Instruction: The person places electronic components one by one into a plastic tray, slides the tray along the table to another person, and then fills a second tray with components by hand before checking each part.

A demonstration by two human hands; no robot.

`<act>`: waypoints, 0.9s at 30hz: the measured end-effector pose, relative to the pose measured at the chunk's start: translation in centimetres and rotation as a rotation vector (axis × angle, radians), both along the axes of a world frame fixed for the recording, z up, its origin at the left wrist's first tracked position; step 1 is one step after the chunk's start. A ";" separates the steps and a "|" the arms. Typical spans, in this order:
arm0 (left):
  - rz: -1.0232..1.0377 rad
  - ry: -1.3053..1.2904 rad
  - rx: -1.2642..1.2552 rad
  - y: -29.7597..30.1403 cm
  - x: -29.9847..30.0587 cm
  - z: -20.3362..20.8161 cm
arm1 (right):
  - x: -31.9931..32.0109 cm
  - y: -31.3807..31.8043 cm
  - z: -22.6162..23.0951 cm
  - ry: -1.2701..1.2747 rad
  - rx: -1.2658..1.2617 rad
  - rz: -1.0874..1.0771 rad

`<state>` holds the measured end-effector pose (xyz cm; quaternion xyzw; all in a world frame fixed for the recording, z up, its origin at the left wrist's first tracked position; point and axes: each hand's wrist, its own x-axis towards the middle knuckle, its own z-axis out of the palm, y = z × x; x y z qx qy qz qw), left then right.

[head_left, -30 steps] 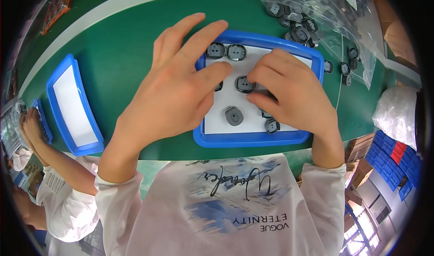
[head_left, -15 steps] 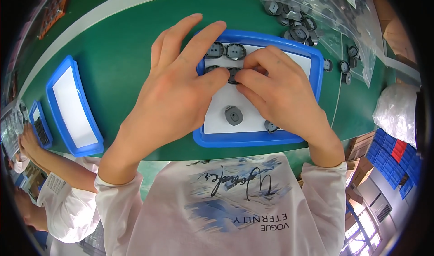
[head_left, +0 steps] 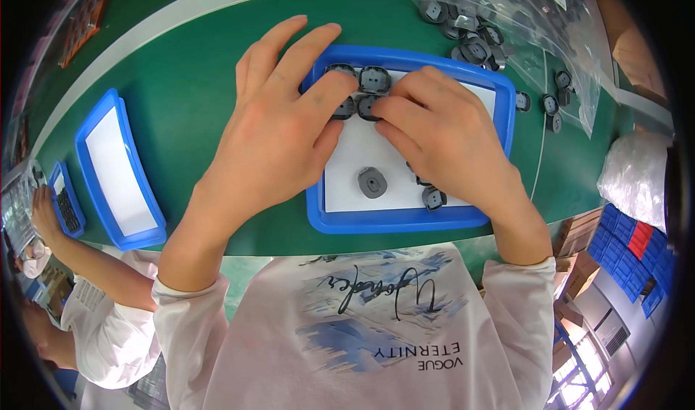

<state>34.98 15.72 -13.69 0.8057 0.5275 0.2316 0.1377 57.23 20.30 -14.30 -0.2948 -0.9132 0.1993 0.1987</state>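
Note:
Both my hands are over a blue tray (head_left: 405, 225) lined with white. My right hand (head_left: 456, 124) pinches a dark grey rounded plastic part (head_left: 368, 107) at the right end of the lower row. Beside it, my left hand (head_left: 271, 131) has its fingers apart, one of them bent over the left-hand parts, partly hiding the lower left part (head_left: 344, 109) and the upper left part (head_left: 340, 70). Another part (head_left: 374, 80) sits in the upper row. Nearer me lie a lone grey part (head_left: 373, 183) and a part (head_left: 434, 198) by the tray's front wall, with one more half hidden under my right hand.
Several similar parts (head_left: 474, 50) spill from a clear plastic bag (head_left: 507, 5) at the back right. On the left stands another blue tray (head_left: 156, 238) with a white liner. Farther left, a co-worker's arm (head_left: 94, 269) reaches to a small blue tray (head_left: 76, 230) of dark parts.
My left thumb has drawn back leftward from the part at my right fingertips, and a left finger now bends over the left-hand parts. The tray has shifted slightly up and left in view.

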 end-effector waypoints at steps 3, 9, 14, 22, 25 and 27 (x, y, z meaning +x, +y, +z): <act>-0.072 -0.058 0.009 0.0 -0.1 1.0 | 1.6 0.8 1.7 0.006 -0.105 0.050; -0.332 -0.014 -0.135 -3.5 3.3 1.5 | 3.5 0.3 3.4 -0.231 -0.192 0.225; -0.378 0.036 -0.166 -3.2 2.8 1.9 | 3.1 0.2 2.3 -0.143 -0.171 0.229; -0.130 -0.066 0.115 -4.3 1.7 0.0 | 2.8 -0.8 3.1 -0.262 -0.372 0.240; 0.063 -0.004 0.151 -4.4 1.1 -0.1 | 2.4 -0.6 2.6 -0.160 -0.312 0.277; 0.071 -0.047 0.145 -4.8 1.0 -0.3 | 2.2 -1.0 2.4 -0.150 -0.306 0.253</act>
